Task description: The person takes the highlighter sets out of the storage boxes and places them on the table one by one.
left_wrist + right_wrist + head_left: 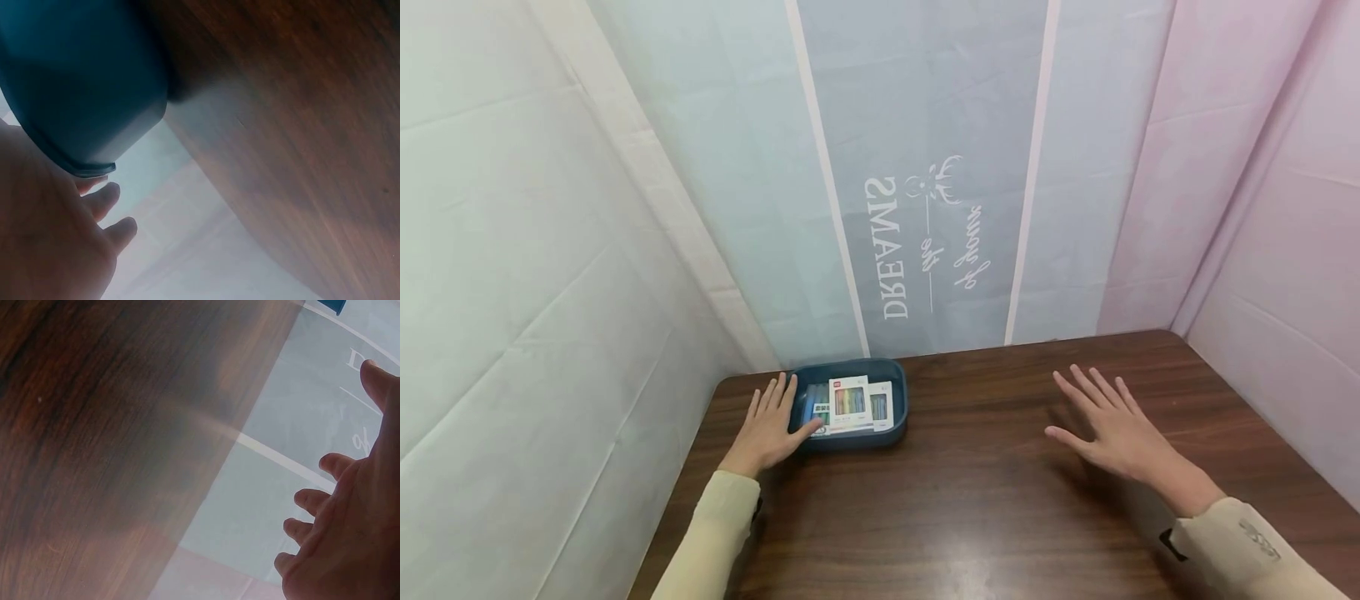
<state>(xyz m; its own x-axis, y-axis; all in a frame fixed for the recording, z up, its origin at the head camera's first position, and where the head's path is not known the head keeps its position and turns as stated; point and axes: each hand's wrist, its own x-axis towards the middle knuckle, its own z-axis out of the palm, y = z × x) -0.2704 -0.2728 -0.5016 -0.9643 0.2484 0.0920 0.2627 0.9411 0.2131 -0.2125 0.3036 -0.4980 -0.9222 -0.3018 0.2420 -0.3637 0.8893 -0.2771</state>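
A blue plastic basket (891,435) stands near the back left of the table, with several packs inside. One white box (850,402) with a window shows a row of coloured sticks; another white box (882,406) is partly behind it, and a bluish pack (817,404) lies at the left. My left hand (769,429) is spread at the basket's left side, its thumb over the rim; whether it touches is unclear. In the left wrist view the basket's wall (94,81) hangs beside the palm. My right hand (1120,437) hovers over the table's right side, fingers spread, holding nothing.
The dark wood table (970,500) has rounded back corners. A printed fabric curtain (925,100) hangs right behind its far edge. Pale fabric walls (535,292) close in the left and right sides.
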